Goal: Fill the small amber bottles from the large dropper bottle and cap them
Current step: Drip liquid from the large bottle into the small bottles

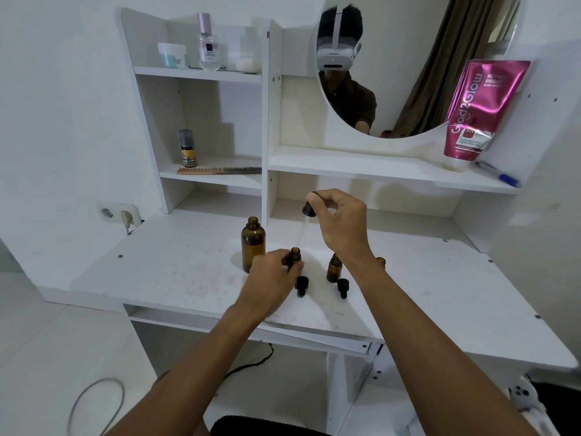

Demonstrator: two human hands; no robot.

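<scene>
The large amber bottle point(253, 243) stands open on the white desk point(176, 272). My left hand point(272, 272) grips a small amber bottle point(295, 254) just right of it. My right hand point(338, 225) holds the black dropper point(309, 209) above, its clear glass tube slanting down to the small bottle's mouth. A second small amber bottle point(334, 268) stands open under my right wrist. A third point(381, 261) peeks out behind my right forearm. Two black dropper caps point(302, 285) point(342, 287) lie on the desk in front of the small bottles.
Shelves rise behind the desk with a comb point(220, 170), a small yellow-labelled bottle point(187, 148), a perfume bottle point(208, 45) and a jar point(171, 55). A pink tube point(478, 111) and a pen point(500, 176) rest by the round mirror point(408, 58). A wall socket point(119, 214) sits left.
</scene>
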